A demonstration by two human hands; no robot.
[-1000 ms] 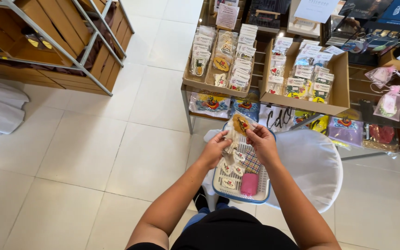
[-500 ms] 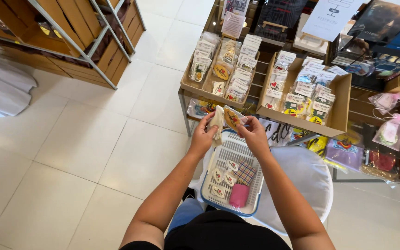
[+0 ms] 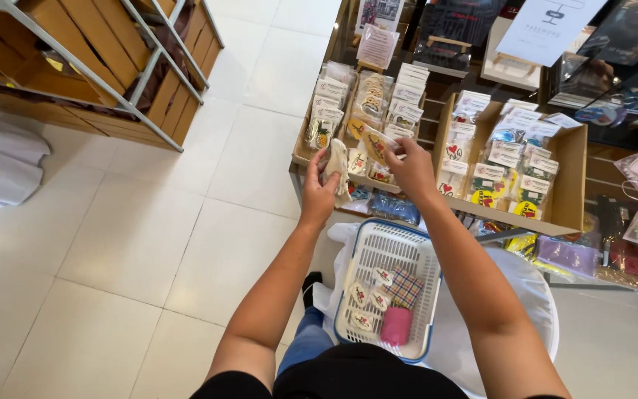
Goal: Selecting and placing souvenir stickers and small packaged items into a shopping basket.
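L hand [image 3: 324, 181] is closed round a small stack of pale packets [image 3: 336, 164], held upright just over the front edge of the cardboard display box [image 3: 311, 151]. R hand [image 3: 411, 168] pinches one clear packet [image 3: 378, 145] w/ an orange-brown item inside, fingers together on it, tilted, above the rows of packets near the box's front edge. Below, a white & blue basket [image 3: 389, 251] sits on a white stool [image 3: 529, 292], w/ a few small packets, a checked piece & a pink item at its near end. Risk, as I judge it: the L stack is loosely fanned, so one could slip & drop to the floor tiles [image 3: 149, 222]; the R packet could knock neighbouring rows over if pushed in crooked; the basket sits near the stool's edge & an elbow could tip it.
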